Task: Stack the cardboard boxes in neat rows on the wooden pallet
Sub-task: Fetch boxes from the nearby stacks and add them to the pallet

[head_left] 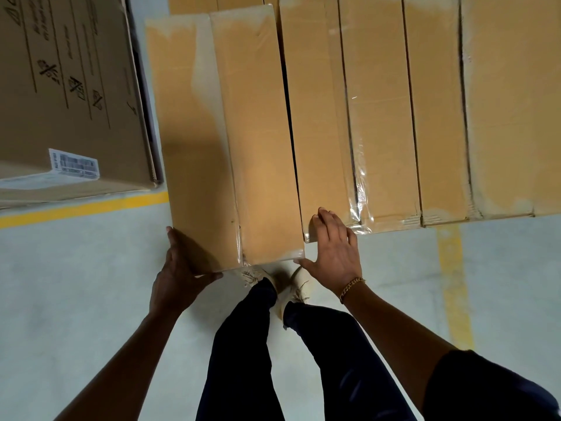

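Obs.: the end box [224, 141] lies at the left end of the row of boxes [425, 117]. It runs lengthwise away from you, and its near end juts past the row's near edge. It is not yet flush. The pallet is hidden beneath, so judge alignment from the row's front edge.

Left hand [179, 268]: it cups the near-left corner of the end box, with the fingers [171, 235] laid up the left side and the thumb hooked along the near face, clamped on the cardboard. This hold probably lets you push forward and steer sideways.

Right hand [334, 247]: the fingers are straight and slightly apart, flat on the near corner of the neighbouring box [318, 117]. The thumb touches the end box's near-right corner. It likely steadies the neighbour and gauges the offset (the dark gap between the two narrows toward the far end).

Surroundings: your shoes [291, 284] stand on the floor [76, 284] just under the overhanging end. A yellow line [85, 208] runs left of it. A printed carton [69, 86] stands apart, across a strip of floor.
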A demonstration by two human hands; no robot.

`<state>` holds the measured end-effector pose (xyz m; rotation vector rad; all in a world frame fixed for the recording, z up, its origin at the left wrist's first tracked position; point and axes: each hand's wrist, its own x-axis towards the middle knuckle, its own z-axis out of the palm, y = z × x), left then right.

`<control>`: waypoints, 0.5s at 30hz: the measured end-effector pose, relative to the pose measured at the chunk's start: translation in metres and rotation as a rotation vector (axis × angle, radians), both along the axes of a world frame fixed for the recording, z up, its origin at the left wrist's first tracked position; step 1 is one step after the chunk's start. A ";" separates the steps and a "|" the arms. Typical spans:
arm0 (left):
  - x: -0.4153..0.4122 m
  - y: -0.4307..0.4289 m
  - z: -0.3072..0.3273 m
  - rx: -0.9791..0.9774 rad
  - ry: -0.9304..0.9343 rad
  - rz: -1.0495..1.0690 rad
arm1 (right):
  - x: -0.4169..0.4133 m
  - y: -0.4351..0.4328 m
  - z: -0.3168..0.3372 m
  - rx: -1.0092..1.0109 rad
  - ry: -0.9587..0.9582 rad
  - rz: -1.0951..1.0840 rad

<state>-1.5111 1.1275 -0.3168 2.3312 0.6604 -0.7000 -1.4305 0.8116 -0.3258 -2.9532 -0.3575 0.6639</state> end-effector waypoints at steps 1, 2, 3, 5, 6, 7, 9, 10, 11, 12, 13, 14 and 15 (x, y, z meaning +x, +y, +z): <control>0.003 0.002 0.000 -0.001 -0.006 0.001 | 0.002 0.001 0.000 0.003 -0.017 -0.006; 0.006 0.003 0.000 -0.003 -0.010 0.001 | 0.004 0.001 0.000 0.006 -0.037 -0.010; 0.009 0.003 0.000 -0.005 -0.012 0.003 | 0.007 0.002 0.000 0.008 -0.058 -0.014; 0.015 0.003 0.000 -0.004 -0.016 0.001 | 0.011 0.003 0.000 0.004 -0.092 -0.020; 0.018 0.003 0.001 -0.007 -0.018 -0.002 | 0.014 0.004 -0.001 -0.002 -0.105 -0.022; 0.020 0.002 0.001 -0.009 -0.021 -0.007 | 0.015 0.004 -0.001 -0.008 -0.118 -0.024; 0.023 0.003 0.002 -0.010 -0.024 -0.010 | 0.018 0.005 -0.001 -0.020 -0.136 -0.026; 0.024 0.003 0.003 -0.007 -0.023 -0.009 | 0.018 0.005 -0.001 -0.027 -0.139 -0.027; 0.025 0.003 0.003 -0.001 -0.021 -0.006 | 0.019 0.006 -0.001 -0.035 -0.140 -0.028; 0.026 0.004 0.003 0.006 -0.020 -0.004 | 0.020 0.007 -0.001 -0.040 -0.143 -0.031; 0.027 0.005 0.002 0.010 -0.020 -0.004 | 0.021 0.007 -0.001 -0.041 -0.148 -0.037; 0.029 0.005 0.002 0.011 -0.020 -0.006 | 0.023 0.007 -0.001 -0.038 -0.154 -0.042; 0.030 0.006 0.001 0.009 -0.019 -0.011 | 0.024 0.008 0.000 -0.034 -0.159 -0.046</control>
